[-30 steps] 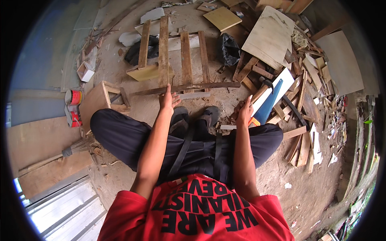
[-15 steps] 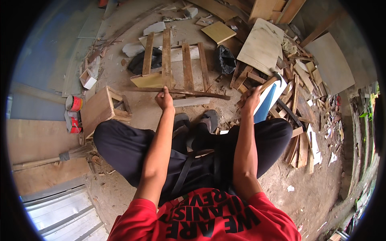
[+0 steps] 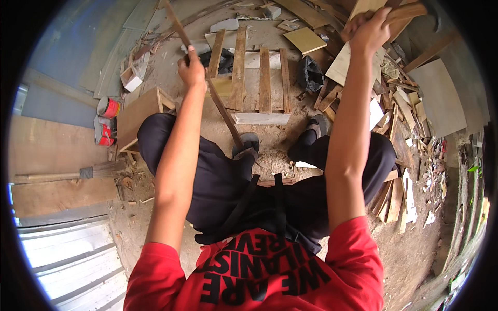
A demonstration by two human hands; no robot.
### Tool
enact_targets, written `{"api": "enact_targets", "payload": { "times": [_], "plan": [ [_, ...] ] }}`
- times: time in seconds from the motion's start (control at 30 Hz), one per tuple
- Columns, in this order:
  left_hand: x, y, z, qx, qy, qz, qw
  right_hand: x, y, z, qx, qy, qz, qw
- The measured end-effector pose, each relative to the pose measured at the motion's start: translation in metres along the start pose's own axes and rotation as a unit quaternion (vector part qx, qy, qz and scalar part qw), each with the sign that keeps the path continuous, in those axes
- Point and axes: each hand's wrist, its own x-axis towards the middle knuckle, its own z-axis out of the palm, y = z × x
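My left hand (image 3: 192, 69) is closed around a long, thin wooden strip (image 3: 223, 110). The strip slants from the far left down to my left shoe (image 3: 245, 145); its lower end is by the shoe. Up at the far right, my right hand (image 3: 370, 33) grips a hammer (image 3: 407, 11) by its wooden handle, and the dark head shows faintly at the rim of the view. Ahead of my feet lie several wooden slats (image 3: 238, 70) side by side, their near ends at a pale block (image 3: 262, 118).
A heap of scrap wood (image 3: 404, 111) spreads along the right. Beyond the slats are a black bag (image 3: 310, 74) and a yellowish board (image 3: 305, 40). To the left stand a wooden box (image 3: 139, 115), red cans (image 3: 109, 107) and a broom (image 3: 96, 172).
My right hand has lifted the hammer up and farther away. The left hand has moved up and left, swinging the strip from lying crosswise near the slats to a steep slant.
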Motion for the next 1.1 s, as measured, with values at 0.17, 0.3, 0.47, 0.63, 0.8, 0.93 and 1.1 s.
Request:
{"api": "enact_targets", "payload": {
  "times": [0.17, 0.3, 0.47, 0.63, 0.8, 0.93, 1.1],
  "plan": [
    [-0.022, -0.034, 0.006, -0.027, -0.018, 0.007, 0.999, -0.132, 0.039, -0.014, -0.130, 0.022, 0.025, 0.991],
    [-0.017, -0.046, 0.009, -0.016, -0.022, -0.130, 0.991, -0.245, 0.010, -0.018, -0.104, 0.047, -0.018, 0.993],
    [-0.002, -0.096, 0.007, 0.019, -0.048, -0.234, 0.971, -0.256, -0.010, 0.022, 0.034, 0.114, 0.152, 0.981],
    [0.014, -0.097, 0.020, -0.031, -0.058, -0.259, 0.964, -0.247, 0.023, -0.005, -0.014, 0.172, 0.272, 0.947],
    [0.039, -0.117, 0.041, 0.054, -0.056, -0.165, 0.983, -0.254, 0.059, -0.035, -0.106, 0.182, 0.390, 0.896],
    [0.059, -0.160, 0.062, 0.124, -0.077, -0.197, 0.970, -0.277, 0.073, -0.056, -0.201, 0.120, 0.457, 0.858],
    [0.049, -0.185, 0.098, 0.179, -0.094, -0.175, 0.964, -0.311, 0.074, -0.087, -0.266, 0.029, 0.495, 0.827]
  ]
}}
